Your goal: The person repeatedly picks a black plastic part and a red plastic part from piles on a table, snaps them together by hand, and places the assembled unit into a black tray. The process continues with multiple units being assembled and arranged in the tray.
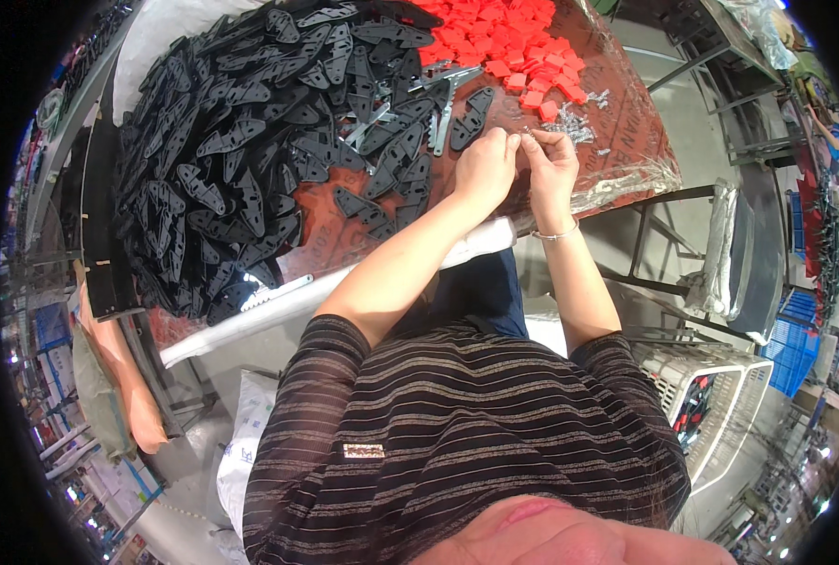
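My left hand (486, 169) and my right hand (552, 168) meet near the table's front edge, thumbs and fingertips pinched close together. Whatever sits between the fingertips is too small or hidden to make out. Just beyond them lies a scatter of small clear pieces (575, 127). Red plastic blocks (509, 47) are piled at the far side. A great heap of black plastic brackets (250, 122) with holes covers the left part of the table. One black bracket (473, 118) lies right beside my left hand, next to a toothed metal strip (445, 115).
The table (330, 221) has a brown, film-wrapped top with a white padded front edge. Another toothed strip (278, 293) lies near that edge at left. A white plastic crate (711, 405) holding parts stands at lower right, with blue crates (796, 344) beyond. Another person (838, 141) is at far right.
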Demonstrator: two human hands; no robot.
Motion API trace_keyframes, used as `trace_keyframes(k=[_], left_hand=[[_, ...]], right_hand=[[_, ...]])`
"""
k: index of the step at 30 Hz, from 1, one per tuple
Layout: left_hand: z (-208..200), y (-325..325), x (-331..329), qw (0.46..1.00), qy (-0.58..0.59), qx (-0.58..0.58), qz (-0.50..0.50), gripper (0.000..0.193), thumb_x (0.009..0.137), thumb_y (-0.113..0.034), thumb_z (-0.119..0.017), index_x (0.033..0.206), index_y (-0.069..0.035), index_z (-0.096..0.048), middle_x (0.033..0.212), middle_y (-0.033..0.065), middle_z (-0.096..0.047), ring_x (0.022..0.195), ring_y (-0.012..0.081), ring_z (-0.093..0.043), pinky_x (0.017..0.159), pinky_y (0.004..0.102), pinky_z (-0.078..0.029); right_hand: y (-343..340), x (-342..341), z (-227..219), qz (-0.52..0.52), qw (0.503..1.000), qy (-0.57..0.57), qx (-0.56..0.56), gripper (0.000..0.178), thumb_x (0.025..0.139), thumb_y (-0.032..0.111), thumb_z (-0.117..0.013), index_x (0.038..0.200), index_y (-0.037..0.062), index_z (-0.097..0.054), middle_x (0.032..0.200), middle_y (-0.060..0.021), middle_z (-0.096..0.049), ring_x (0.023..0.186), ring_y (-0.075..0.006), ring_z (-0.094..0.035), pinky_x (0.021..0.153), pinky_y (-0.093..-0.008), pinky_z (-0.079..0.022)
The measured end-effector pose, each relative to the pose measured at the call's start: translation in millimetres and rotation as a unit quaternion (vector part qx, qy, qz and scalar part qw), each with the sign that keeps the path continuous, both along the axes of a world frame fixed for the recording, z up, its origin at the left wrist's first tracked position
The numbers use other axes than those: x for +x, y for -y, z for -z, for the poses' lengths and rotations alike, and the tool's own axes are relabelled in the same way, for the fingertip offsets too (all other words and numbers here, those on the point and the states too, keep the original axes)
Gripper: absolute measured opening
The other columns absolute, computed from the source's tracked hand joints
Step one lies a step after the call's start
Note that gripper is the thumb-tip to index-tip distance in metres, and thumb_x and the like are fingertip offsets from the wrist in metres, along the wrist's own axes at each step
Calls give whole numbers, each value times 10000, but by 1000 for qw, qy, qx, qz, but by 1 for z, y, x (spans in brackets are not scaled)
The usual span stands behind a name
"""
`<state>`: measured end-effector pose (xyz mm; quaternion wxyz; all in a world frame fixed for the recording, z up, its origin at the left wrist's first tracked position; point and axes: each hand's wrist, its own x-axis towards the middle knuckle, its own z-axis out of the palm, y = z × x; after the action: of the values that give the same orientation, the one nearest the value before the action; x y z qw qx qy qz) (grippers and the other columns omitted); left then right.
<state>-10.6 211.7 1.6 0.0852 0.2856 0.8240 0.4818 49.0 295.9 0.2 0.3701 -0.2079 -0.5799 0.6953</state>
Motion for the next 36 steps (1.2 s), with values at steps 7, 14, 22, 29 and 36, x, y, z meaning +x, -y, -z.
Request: trace_keyframes(k=[7, 14, 22, 29, 36], left_hand=[[5, -13, -13, 1000, 20, -2, 23, 348, 956, -280, -432, 781, -9, -561, 594, 136, -612, 613, 315, -632, 590, 419, -479], [-1, -10, -11, 994, 19, 96, 52, 227, 924, -221, -514, 865, -3, -539, 826, 176, -630, 804, 308, -628, 662, 395, -467], [10, -12, -20, 987, 145, 57, 40, 275, 933, -261, -473, 851, -21, -577, 625, 121, -606, 599, 247, -608, 568, 366, -456], [-7, -12, -32, 973, 224, 43, 25, 333, 918, -300, -494, 910, 17, -596, 602, 83, -620, 498, 159, -553, 545, 307, -452], [-23, 12, -43, 969, -218, -98, -58, 416, 685, -248, -768, 1019, -65, -599, 933, 100, -576, 963, 271, -550, 787, 377, -481]], right_hand=[[-12, 0, 19, -1, 999, 14, 36, 116, 836, 14, -649, 907, 3, -558, 822, -32, -619, 744, -71, -570, 668, -209, -466], [-15, -6, 11, 38, 999, -22, -16, 118, 837, 12, -645, 906, 5, -549, 842, -43, -616, 748, -82, -567, 670, -215, -471], [-1, -4, 7, 28, 999, 12, -21, 122, 834, 10, -645, 902, 10, -544, 846, -52, -616, 762, -86, -572, 681, -220, -475], [-15, -6, 25, 63, 996, 28, 52, 118, 827, 34, -663, 892, -2, -571, 856, -46, -628, 771, -90, -576, 690, -224, -466], [-16, -4, -2, 82, 981, 67, 163, 132, 844, 90, -661, 917, -14, -626, 803, -21, -636, 732, -54, -556, 670, -201, -458]])
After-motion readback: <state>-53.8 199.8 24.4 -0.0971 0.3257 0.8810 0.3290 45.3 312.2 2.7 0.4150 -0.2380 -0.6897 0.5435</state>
